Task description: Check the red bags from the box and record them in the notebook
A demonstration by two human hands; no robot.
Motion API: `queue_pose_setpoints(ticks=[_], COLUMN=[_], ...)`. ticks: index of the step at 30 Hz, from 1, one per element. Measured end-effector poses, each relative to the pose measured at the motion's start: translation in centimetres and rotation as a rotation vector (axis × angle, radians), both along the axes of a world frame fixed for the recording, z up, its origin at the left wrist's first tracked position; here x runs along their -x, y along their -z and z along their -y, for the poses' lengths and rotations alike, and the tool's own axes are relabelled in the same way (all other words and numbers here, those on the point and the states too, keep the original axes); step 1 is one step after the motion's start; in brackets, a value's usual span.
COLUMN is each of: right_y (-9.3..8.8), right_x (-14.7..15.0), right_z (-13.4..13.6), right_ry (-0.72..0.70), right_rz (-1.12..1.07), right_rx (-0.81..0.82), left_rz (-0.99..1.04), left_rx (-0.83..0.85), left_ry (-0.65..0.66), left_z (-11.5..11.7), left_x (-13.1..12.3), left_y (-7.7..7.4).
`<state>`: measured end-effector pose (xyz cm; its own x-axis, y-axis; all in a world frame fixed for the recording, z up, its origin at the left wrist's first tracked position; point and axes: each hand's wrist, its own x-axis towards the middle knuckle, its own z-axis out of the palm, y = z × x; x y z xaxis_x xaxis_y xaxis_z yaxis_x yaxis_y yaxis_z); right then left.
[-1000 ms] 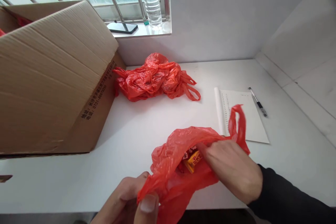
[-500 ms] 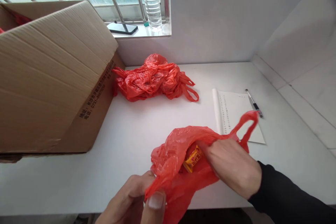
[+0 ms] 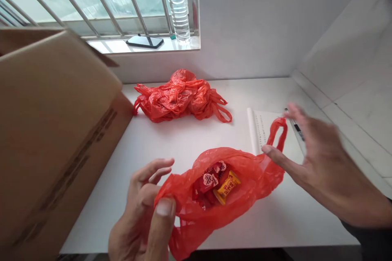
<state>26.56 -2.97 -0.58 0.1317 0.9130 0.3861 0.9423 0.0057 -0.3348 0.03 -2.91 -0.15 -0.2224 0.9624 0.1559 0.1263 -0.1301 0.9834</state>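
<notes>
A red plastic bag (image 3: 241, 208) hangs above the front of the table with its mouth spread. Inside it lie red-wrapped candies (image 3: 210, 181) and one yellow-wrapped candy (image 3: 227, 187). My left hand (image 3: 143, 216) pinches the bag's left rim between thumb and forefinger. My right hand (image 3: 318, 163), partly blurred, is at the bag's right side with thumb and fingers spread apart. One handle loop of the bag stands up between that thumb and those fingers, and I see no grip on it.
A large cardboard box (image 3: 55, 130) fills the left side. Crumpled red plastic bags (image 3: 180, 98) lie at the back of the white table (image 3: 122, 163). A notepad (image 3: 259, 130) and pen (image 3: 295, 126) lie at right. On the windowsill are a phone (image 3: 145, 41) and a water bottle (image 3: 179, 12).
My right hand has come out of the bag and moved right, its fingers now spread. The bag's mouth is wider, showing red candies beside the yellow one. The box appears shifted in view.
</notes>
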Motion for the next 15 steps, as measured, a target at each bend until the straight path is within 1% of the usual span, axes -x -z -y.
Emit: queue_pose_setpoints(ticks=[2, 3, 4, 6, 8, 10, 13, 15], right_y=[0.5, 0.4, 0.1, -1.3, -3.0, -4.6, -6.0, -6.3], right_x=[-0.3, -0.1, 0.1, 0.7, 1.4, 2.1, 3.4, 4.6], right_z=[-0.5, -0.6, -0.6, -0.3, 0.0, 0.1, -0.4, -1.3], right_ry=[-0.034, -0.046, -0.065, -0.120, -0.179, -0.248, -0.385, -0.498], right_rz=[-0.178, -0.264, -0.330, -0.397, -0.422, -0.447, -0.461, -0.452], right_rx=[0.203, 0.256, 0.257, 0.135, -0.003, -0.085, -0.111, -0.046], left_rz=[0.186, 0.269, 0.334, 0.394, 0.390, 0.362, 0.251, 0.181], left_rx=[0.112, 0.141, 0.147, 0.113, 0.078, 0.074, 0.110, 0.119], left_ry=[0.091, 0.132, 0.168, 0.231, 0.294, 0.354, 0.449, 0.505], left_z=[-0.8, -1.1, -1.5, -2.2, -2.9, -3.6, -4.5, -4.8], left_x=[0.2, 0.2, 0.1, -0.1, -0.4, -0.8, -1.7, -2.4], left_y=[-0.1, -0.2, -0.4, -0.9, -1.7, -2.5, -3.3, -3.7])
